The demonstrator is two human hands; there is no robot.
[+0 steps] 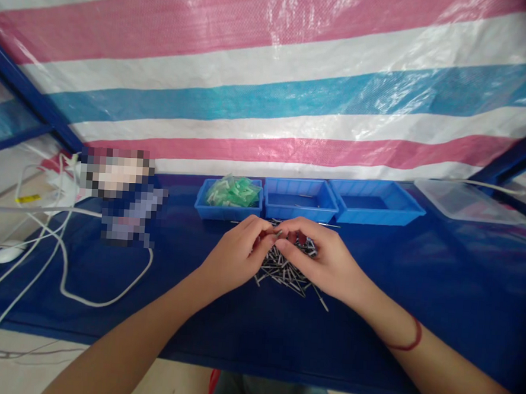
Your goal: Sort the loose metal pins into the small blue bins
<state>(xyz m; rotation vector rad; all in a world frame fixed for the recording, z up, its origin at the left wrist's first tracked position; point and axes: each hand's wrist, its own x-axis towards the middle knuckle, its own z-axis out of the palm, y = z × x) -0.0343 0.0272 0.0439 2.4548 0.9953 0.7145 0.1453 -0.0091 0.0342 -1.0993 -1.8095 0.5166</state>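
Note:
My left hand (237,249) and my right hand (330,260) meet at the middle of the blue table, with thumbs and fingertips pinched together. Between the fingertips shows the end of a small metal pin (279,234), mostly hidden by the fingers. Directly beneath lies a loose pile of thin metal pins (284,271), which look like blind rivets. A few of them stick out toward the front of the pile. Both hands partly cover the heap.
Behind the hands stand three blue bins: one (227,213) with small green-and-clear plastic bags, a middle one (300,212) with a few pins, and a right one (377,216). A clear plastic lid (463,202) lies at right. White cables (65,268) and a white mouse (6,252) occupy the left.

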